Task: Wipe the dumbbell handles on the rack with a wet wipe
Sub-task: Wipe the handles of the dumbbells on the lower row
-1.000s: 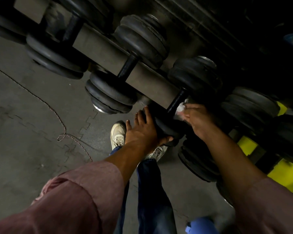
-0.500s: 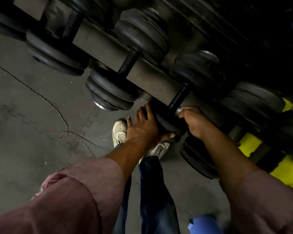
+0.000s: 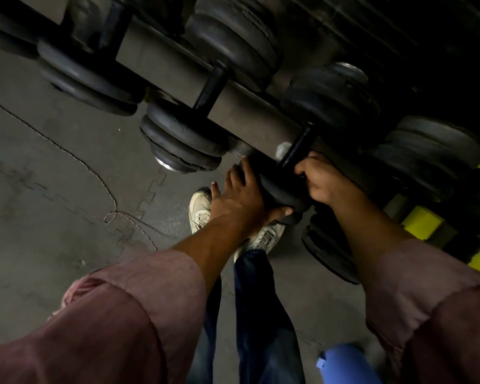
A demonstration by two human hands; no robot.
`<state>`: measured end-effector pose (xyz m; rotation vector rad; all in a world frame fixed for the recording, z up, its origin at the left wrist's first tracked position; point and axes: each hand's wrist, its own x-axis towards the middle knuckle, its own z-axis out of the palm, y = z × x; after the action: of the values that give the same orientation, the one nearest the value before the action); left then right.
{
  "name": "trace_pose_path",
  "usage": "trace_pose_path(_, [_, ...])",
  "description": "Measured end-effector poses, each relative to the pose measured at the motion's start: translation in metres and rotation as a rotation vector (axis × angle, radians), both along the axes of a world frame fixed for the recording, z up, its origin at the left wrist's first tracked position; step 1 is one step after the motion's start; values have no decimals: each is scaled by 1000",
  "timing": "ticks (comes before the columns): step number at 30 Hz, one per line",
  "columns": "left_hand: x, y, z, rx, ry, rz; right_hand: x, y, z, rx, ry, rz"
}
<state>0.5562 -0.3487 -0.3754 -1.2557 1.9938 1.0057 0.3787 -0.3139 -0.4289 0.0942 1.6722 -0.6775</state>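
My right hand (image 3: 323, 181) had its grip curled round the black dumbbell handle (image 3: 298, 149) on the rack rail (image 3: 244, 106); the pale blur beside it was probably the wet wipe (image 3: 281, 151). My left hand (image 3: 239, 198) cupped the near weight plate (image 3: 277, 187), fingers spread.

Dark dumbbells (image 3: 211, 87) lie across the grey rack (image 3: 250, 112) rail.

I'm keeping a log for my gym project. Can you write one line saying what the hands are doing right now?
step: wiping handle | right hand: grips handle, wipe hidden | left hand: steadies near weight | rack: dumbbell resting
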Motion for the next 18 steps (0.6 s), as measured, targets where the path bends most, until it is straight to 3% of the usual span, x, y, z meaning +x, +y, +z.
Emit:
trace_pose_path(6, [0,0,-1,-2,-6,-10,-15,3,7,99,189,474])
trace_pose_path(8, [-1,0,0,2,-4,-7,-17,9,12,59,243,518])
trace_pose_path(10, [-1,0,1,8,1,0,-15,17,17,8,231,372])
trace_pose_path(16, [0,0,2,23,16,4,-8,25,20,-237,220,-416])
trace_pose_path(18, [0,0,2,20,2,6,1,23,17,-252,267,-461])
